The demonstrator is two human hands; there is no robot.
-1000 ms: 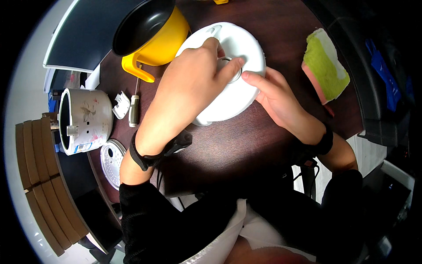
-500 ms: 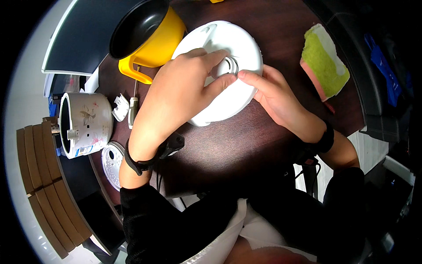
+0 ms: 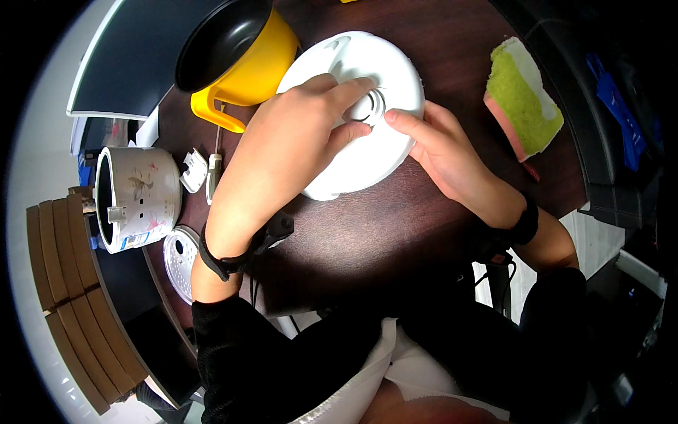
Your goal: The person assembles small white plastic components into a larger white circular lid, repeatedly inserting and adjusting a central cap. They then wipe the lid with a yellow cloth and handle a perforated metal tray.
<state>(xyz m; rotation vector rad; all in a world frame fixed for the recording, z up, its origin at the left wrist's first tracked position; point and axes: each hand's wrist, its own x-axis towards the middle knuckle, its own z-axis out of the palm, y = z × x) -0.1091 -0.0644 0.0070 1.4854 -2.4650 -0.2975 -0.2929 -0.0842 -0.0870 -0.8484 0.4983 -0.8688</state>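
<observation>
A white round rice cooker lid (image 3: 385, 60) is tilted above the dark table, with a ringed round piece (image 3: 369, 107) near its middle. My left hand (image 3: 300, 127) reaches over the lid from the left. Its index finger and thumb are bent around the ringed piece, at its upper and lower sides; its other fingers are hidden. At the lid's right edge, my right hand (image 3: 445, 152) grips the rim, thumb on top and fingers beneath. Left of the lid stands a yellow pot (image 3: 265, 60) with a black inside and a yellow handle.
A floral white cooker body (image 3: 145, 194) lies on its side at left. Near it are a white plastic part (image 3: 193, 172), a screwdriver (image 3: 213, 177) and a perforated steamer plate (image 3: 181, 265). A green and pink cloth (image 3: 522, 102) lies at right. Brown boxes (image 3: 63, 247) stand far left.
My left thumb has drawn back slightly along the ringed piece, and the index finger has shifted a little to the right. The lid has risen slightly; my right hand keeps its grip.
</observation>
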